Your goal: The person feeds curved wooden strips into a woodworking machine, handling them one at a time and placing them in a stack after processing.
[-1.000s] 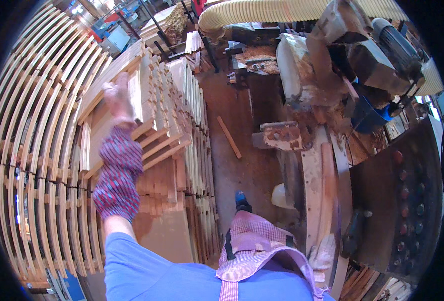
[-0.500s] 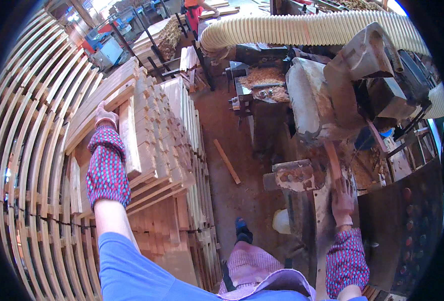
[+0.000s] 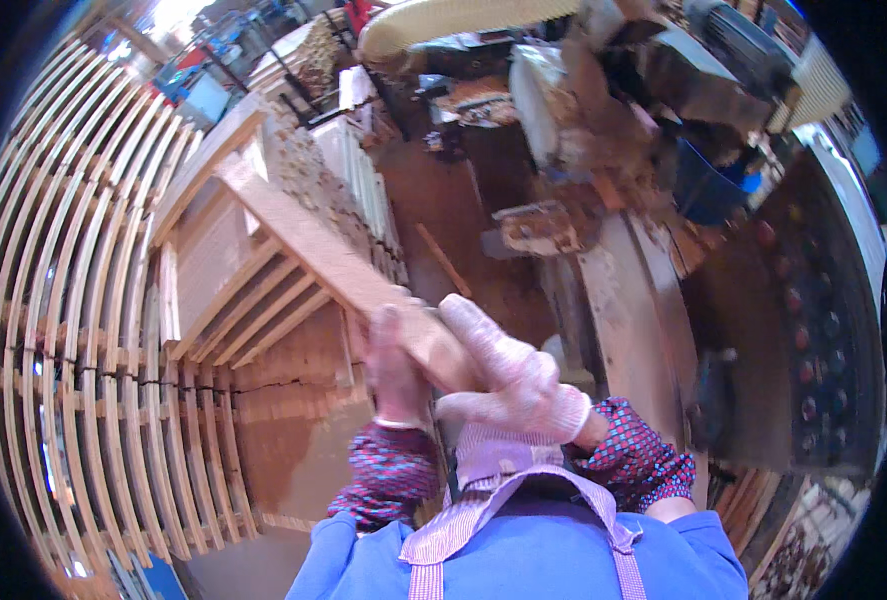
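A long wooden plank (image 3: 313, 250) slants from the stack at my left toward my chest. My left hand (image 3: 400, 375), in a pale glove, grips it near its close end, slightly blurred by motion. My right hand (image 3: 518, 385), gloved too, is at that end with thumb and fingers spread on either side; I cannot tell whether it touches the wood. Patterned sleeve covers wrap both forearms. Under the far end of the plank, the stack of boards (image 3: 263, 290) shows several layered edges.
Slatted wood racks (image 3: 93, 300) fill the left side. To the right stands a dusty woodworking machine (image 3: 563, 110) with a long metal bed (image 3: 628, 310) and a ribbed hose (image 3: 463, 25). A loose wood strip (image 3: 443, 258) lies on the floor between.
My left hand has drawn the plank off the stack toward my body. My right hand has left the machine bed and come across to the plank's near end. The view has shifted.
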`<state>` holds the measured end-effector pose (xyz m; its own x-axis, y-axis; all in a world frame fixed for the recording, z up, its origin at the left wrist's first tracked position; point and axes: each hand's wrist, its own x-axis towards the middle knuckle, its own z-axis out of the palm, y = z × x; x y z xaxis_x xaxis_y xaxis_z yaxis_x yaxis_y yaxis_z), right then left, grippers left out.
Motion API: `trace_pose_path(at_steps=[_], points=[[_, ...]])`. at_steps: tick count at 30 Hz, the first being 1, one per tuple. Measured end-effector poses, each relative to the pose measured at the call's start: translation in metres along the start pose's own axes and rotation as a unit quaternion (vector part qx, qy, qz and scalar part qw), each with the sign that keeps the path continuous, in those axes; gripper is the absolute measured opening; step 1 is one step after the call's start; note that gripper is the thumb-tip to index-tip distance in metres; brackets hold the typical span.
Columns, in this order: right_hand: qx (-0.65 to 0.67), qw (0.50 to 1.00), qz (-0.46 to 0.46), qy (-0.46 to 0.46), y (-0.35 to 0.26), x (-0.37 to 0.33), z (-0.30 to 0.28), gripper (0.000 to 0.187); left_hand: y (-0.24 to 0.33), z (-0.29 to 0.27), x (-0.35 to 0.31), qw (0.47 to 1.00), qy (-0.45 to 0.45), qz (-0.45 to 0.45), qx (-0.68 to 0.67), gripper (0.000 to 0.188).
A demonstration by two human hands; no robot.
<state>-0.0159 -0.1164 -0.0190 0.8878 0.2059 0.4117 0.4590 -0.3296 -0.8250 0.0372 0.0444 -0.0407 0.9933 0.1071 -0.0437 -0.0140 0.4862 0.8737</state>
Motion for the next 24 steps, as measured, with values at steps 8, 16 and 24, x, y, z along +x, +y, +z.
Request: trace_pose_path(at_steps=[8,16,24], points=[[-0.155,0.946,0.275,0.073,0.029,-0.255,-0.047,0.068,-0.122,0.013,-0.071,0.995,-0.047,-0.089,0.004,0.058],[-0.555,0.77,0.305,0.075,0.12,-0.297,-0.064,0.051,-0.134,-0.012,-0.073,0.983,-0.076,-0.143,0.091,0.056],[-0.57,0.79,0.205,0.094,0.264,-0.119,-0.113,0.057,-0.143,-0.006,-0.043,0.991,-0.079,-0.09,0.063,0.047]])
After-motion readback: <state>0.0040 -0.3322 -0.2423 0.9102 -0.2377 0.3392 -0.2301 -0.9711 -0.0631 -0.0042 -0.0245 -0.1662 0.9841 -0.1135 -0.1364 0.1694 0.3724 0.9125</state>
